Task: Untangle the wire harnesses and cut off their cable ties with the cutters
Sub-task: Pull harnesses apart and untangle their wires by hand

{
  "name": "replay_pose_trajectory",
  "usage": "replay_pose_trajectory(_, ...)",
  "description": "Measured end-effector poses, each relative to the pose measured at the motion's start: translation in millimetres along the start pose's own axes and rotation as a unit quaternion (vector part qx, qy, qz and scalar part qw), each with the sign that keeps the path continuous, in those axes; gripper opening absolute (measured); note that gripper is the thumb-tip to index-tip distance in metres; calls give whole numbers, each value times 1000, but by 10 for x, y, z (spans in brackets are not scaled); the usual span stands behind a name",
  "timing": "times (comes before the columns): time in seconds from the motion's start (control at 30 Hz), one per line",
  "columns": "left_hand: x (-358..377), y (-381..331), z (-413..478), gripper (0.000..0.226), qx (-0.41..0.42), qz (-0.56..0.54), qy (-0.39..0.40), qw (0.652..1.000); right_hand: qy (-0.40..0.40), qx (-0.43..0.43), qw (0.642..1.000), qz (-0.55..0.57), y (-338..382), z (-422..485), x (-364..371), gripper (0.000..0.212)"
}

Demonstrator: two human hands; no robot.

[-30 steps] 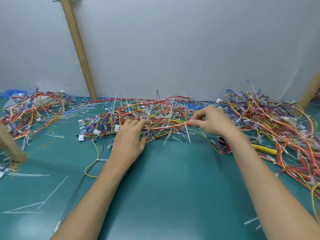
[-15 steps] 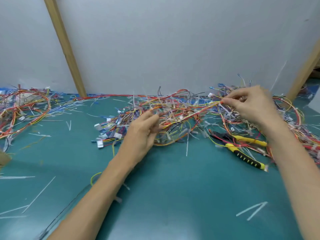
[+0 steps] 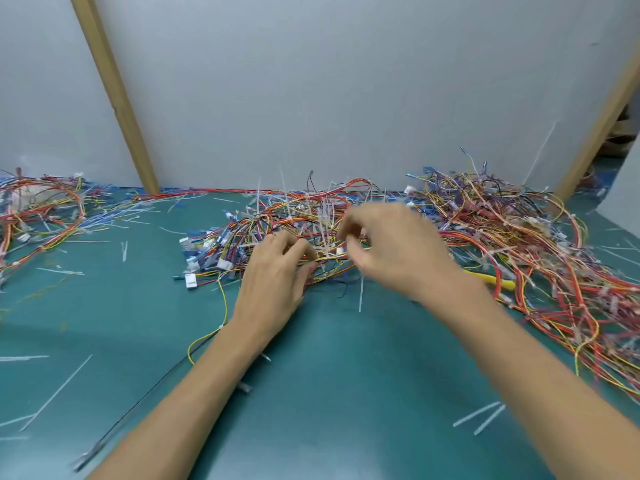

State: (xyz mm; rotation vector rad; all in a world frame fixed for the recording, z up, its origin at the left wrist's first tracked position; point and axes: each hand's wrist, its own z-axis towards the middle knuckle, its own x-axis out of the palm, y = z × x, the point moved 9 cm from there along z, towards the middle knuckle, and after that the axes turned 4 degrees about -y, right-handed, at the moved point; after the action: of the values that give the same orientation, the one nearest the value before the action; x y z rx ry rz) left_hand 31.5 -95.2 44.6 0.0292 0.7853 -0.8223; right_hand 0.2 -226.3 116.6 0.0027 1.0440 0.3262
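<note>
A tangle of red, yellow, blue and black wire harnesses [image 3: 263, 223] with white cable ties [image 3: 284, 190] sticking up lies mid-table. My left hand [image 3: 277, 275] rests on its near edge, fingers and thumb curled round a few wires. My right hand [image 3: 394, 251] is motion-blurred just to the right, above the tangle, with loosely curled fingers and nothing visibly pinched between thumb and forefinger. Only a yellow handle of the cutters [image 3: 493, 279] shows, behind my right wrist and under red wires.
A large wire pile [image 3: 526, 237] fills the right side and another pile [image 3: 41, 206] lies at the far left. Cut tie pieces [image 3: 481, 415] lie scattered on the green mat [image 3: 346, 375]. Slanted wooden struts [image 3: 114, 95] lean on the grey back wall.
My right hand, which had pulled a wire strand out to the right, has let it go and swung back left over the central tangle. My left hand stayed on the tangle.
</note>
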Motion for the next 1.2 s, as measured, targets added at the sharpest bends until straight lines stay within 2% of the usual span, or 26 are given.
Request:
replay_pose_trajectory(0.07,9,-11,2,6,6,12,-7,1000,96,1,993,-63,-84,-121,445,15)
replay_pose_trajectory(0.1,19,-24,-3,5,11,16,-7,1000,94,0,994,-56,-139,-158,538,15)
replay_pose_trajectory(0.23,-11,-34,-8,7,6,-40,-32,999,16,3,1000,16,-226,-181,604,19)
replay_pose_trajectory(0.33,-21,15,2,10,5,-81,-20,997,-25,10,988,151,-286,-222,526,13)
replay_pose_trajectory(0.4,5,41,9,20,16,-84,10,996,-52,31,969,239,-348,-297,488,12)
replay_pose_trajectory(0.5,46,106,23,37,13,-95,55,994,-51,88,939,329,-434,-444,586,18)
replay_pose_trajectory(0.67,-73,231,101,37,4,-139,43,989,-54,153,882,442,-547,-486,632,18)
replay_pose_trajectory(0.77,-107,336,74,50,1,-93,46,995,-111,200,839,493,-725,-450,487,13)
replay_pose_trajectory(0.83,-74,368,28,63,-1,-37,48,998,-109,227,810,530,-751,-459,491,12)
replay_pose_trajectory(0.87,-56,349,16,64,6,-6,42,999,-96,224,809,535,-714,-460,501,12)
replay_pose_trajectory(0.9,-38,319,16,63,13,24,35,999,-81,209,821,525,-666,-460,490,12)
replay_pose_trajectory(0.93,-30,302,30,62,15,47,27,998,-59,176,848,496,-596,-452,457,13)
replay_pose_trajectory(1.0,-56,331,61,63,1,67,7,998,21,88,913,399,-398,-434,415,13)
replay_pose_trajectory(1.07,-82,376,73,63,-4,79,-7,997,90,39,949,300,-236,-445,424,4)
replay_pose_trajectory(1.13,-58,380,64,64,17,86,0,996,71,0,983,171,-125,-444,392,12)
replay_pose_trajectory(1.2,-45,401,60,66,31,71,11,997,40,-35,996,74,15,-421,352,18)
